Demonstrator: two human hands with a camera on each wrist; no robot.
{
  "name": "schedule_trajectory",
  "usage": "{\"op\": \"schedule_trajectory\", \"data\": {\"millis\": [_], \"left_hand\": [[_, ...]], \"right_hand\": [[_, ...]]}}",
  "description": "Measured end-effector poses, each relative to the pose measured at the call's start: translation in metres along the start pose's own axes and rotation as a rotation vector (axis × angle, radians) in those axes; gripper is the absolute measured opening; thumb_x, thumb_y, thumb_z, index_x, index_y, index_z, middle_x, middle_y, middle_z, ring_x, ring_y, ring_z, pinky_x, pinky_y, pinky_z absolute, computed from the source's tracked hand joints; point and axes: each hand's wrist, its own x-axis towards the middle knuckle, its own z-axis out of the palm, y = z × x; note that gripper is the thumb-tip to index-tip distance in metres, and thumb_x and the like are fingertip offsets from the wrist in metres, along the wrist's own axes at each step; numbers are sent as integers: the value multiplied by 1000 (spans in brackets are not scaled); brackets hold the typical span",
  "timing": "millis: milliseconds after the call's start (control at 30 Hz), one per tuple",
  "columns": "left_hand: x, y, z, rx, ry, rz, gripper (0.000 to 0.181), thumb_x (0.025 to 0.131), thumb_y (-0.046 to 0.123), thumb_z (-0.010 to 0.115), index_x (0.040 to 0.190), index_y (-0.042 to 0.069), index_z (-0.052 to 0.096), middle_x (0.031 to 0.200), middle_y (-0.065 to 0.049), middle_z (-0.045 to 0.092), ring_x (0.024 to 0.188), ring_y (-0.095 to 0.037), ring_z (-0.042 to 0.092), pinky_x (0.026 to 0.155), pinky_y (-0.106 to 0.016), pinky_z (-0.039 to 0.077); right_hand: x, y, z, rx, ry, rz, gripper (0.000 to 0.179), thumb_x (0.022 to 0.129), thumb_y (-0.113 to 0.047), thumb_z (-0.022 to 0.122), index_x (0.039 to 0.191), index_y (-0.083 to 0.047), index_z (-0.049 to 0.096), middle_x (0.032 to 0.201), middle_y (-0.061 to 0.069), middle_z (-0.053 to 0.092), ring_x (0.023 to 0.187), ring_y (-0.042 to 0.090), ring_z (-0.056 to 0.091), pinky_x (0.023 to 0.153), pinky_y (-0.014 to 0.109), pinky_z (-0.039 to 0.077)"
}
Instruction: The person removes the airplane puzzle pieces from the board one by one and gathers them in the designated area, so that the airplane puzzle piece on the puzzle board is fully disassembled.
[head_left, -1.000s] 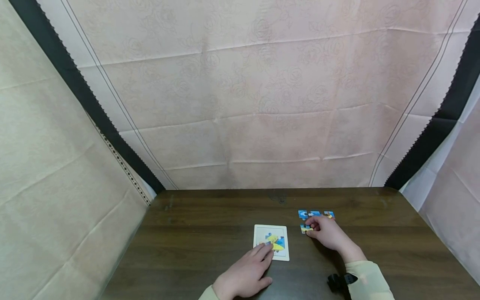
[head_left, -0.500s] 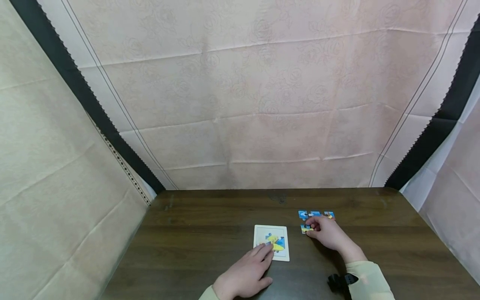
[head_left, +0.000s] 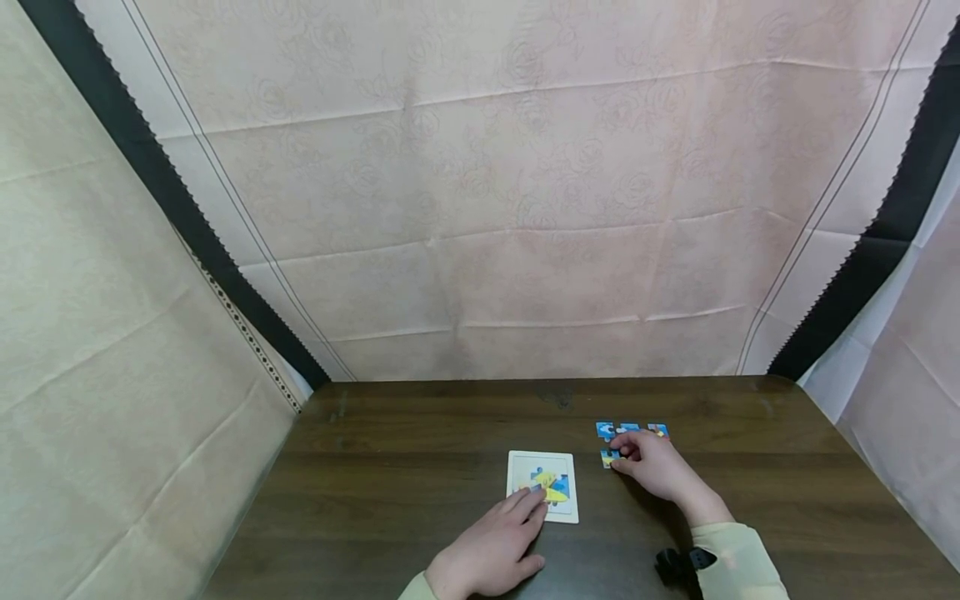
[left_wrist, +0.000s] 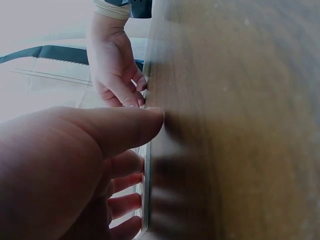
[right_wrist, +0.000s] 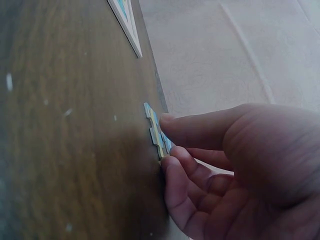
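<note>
My left hand (head_left: pixel 491 542) lies with extended fingers on the lower left of a white-framed puzzle board (head_left: pixel 521 468), which carries a yellow and blue picture. In the left wrist view, its fingertips rest along the board's edge, with the thumb (left_wrist: pixel 130 127) on the table. To the right, my right hand (head_left: pixel 656 467) has curled fingers down among small blue and yellow puzzle pieces. The right wrist view shows its thumb and fingertips around a jigsaw puzzle piece (right_wrist: pixel 154 131) lying low at the table surface. Part of that piece is hidden by the fingers.
Several other blue puzzle pieces (head_left: pixel 605 430) lie in a row just beyond the right hand, one (head_left: pixel 657 430) farther right. The brown wooden table (head_left: pixel 390 483) ends at a pale cloth backdrop (head_left: pixel 540 250). A black device (head_left: pixel 675 565) sits on the right wrist.
</note>
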Motion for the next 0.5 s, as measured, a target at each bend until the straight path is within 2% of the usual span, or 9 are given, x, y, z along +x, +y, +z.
{"op": "schedule_trajectory", "data": {"millis": [267,500], "left_hand": [[2,2,2,0,-3,-15,64,110,45,59,162,9,48,172,-6,34,158,-24,32,124,-36,32],[2,4,1,20,17,-21,63,109,43,60,160,7,51,169,-6,37,154,-22,36,123,-35,34]], "right_hand": [[-2,-3,-1,-20,15,-33,19,96,-9,80,114,-5,76,102,4,67,92,21,60,87,47,57],[-5,-18,6,-38,52,-114,19,96,-7,79,115,-6,76,105,3,69,93,20,63,89,48,59]]}}
